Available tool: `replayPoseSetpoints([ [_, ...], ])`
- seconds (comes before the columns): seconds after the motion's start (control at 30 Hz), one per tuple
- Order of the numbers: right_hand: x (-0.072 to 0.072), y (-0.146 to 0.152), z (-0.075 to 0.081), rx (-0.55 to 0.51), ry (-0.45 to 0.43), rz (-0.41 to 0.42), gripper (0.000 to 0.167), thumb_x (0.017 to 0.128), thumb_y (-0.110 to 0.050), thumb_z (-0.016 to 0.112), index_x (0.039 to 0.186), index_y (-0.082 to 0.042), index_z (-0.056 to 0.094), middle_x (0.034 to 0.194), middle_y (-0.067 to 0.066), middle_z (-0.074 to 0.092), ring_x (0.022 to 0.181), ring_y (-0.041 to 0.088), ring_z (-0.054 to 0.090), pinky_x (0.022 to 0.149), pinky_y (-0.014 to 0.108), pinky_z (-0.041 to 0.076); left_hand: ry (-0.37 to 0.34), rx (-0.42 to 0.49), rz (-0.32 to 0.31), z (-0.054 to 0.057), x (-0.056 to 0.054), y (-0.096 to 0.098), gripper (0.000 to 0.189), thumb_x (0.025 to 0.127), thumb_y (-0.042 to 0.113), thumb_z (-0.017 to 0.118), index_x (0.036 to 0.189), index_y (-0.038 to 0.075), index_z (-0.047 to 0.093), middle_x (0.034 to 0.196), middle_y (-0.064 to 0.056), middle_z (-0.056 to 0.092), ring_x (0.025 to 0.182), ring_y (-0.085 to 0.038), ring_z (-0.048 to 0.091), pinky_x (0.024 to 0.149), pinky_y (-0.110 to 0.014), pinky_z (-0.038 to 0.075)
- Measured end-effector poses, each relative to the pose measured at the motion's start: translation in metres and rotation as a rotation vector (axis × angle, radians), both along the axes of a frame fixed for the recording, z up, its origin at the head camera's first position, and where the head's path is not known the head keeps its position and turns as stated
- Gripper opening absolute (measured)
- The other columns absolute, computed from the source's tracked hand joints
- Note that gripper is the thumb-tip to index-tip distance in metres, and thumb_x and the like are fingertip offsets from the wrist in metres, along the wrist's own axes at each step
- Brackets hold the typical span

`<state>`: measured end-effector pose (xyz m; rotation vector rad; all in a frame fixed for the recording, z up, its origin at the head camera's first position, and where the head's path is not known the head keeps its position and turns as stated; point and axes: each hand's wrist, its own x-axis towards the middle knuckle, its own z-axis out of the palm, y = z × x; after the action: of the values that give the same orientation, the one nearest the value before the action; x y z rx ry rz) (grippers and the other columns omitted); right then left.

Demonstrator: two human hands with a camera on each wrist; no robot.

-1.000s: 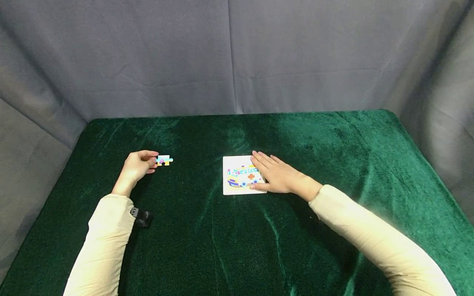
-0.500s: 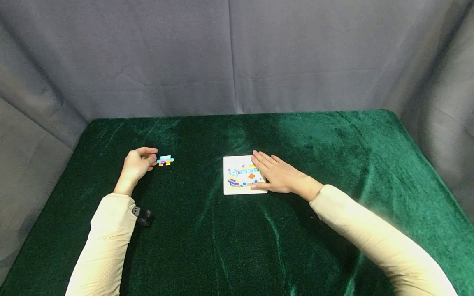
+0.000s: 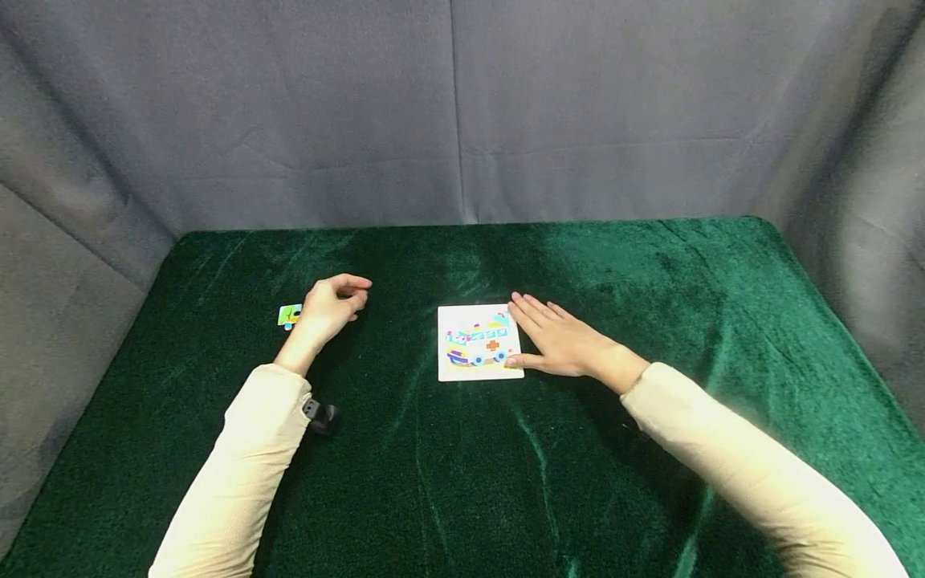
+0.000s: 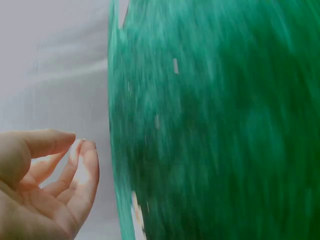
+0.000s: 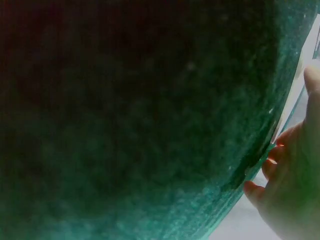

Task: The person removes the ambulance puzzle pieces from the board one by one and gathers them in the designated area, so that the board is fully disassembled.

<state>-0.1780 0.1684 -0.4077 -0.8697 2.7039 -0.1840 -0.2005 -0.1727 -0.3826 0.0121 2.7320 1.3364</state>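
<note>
In the head view my left hand [image 3: 328,309] hovers over the green cloth, fingers loosely bent. Its thumb and fingertips are close together, and no object shows between them in the left wrist view. A green and yellow jigsaw puzzle piece [image 3: 289,315] lies just left of that hand, partly covered by it. Fingers stretched out flat, my right hand [image 3: 564,341] touches the right edge of a square white puzzle board [image 3: 455,373] with an ambulance picture. The cloth directly beneath my left hand is hidden.
Dark green velvet cloth [image 3: 433,457] covers the table, and grey curtains [image 3: 325,112] hang behind it and at both sides. A small black device [image 3: 320,416] sits at my left cuff.
My left hand has moved right from the pinched white puzzle piece, which no longer shows. The green piece is now uncovered. My right hand has slid right, exposing more of the board.
</note>
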Motion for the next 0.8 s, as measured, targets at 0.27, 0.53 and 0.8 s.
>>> replayPoseSetpoints([
  [0.27, 0.0, 0.0, 0.0, -0.006, -0.027, -0.005, 0.086, 0.094, -0.054, 0.047, 0.153, -0.003, 0.011, 0.161, 0.014, 0.008, 0.149, 0.03, 0.011, 0.119, 0.051, 0.015, -0.016, 0.001, -0.108, -0.002, 0.001, 0.048, 0.027, 0.093, 0.007, 0.054, 0.118, 0.0, 0.063, 0.115, -0.02, 0.066, 0.094, -0.026, 0.064, 0.077, -0.028, 0.051],
  [0.53, 0.0, -0.001, -0.001, -0.003, -0.019, 0.001, 0.085, 0.094, -0.053, 0.048, 0.152, -0.002, 0.012, 0.161, 0.015, 0.009, 0.149, 0.03, 0.012, 0.119, 0.052, 0.015, -0.049, -0.011, -0.182, -0.005, 0.003, 0.082, 0.028, 0.091, 0.005, 0.056, 0.118, 0.001, 0.063, 0.115, -0.018, 0.065, 0.104, -0.028, 0.063, 0.088, -0.037, 0.051],
  [0.8, -0.001, -0.001, -0.002, 0.007, -0.04, -0.01, 0.086, 0.094, -0.056, 0.046, 0.153, -0.004, 0.01, 0.161, 0.014, 0.007, 0.15, 0.029, 0.01, 0.12, 0.051, 0.013, -0.088, -0.011, -0.231, -0.007, 0.003, 0.104, 0.031, 0.09, 0.005, 0.057, 0.12, 0.003, 0.062, 0.118, -0.015, 0.065, 0.107, -0.026, 0.062, 0.093, -0.038, 0.048],
])
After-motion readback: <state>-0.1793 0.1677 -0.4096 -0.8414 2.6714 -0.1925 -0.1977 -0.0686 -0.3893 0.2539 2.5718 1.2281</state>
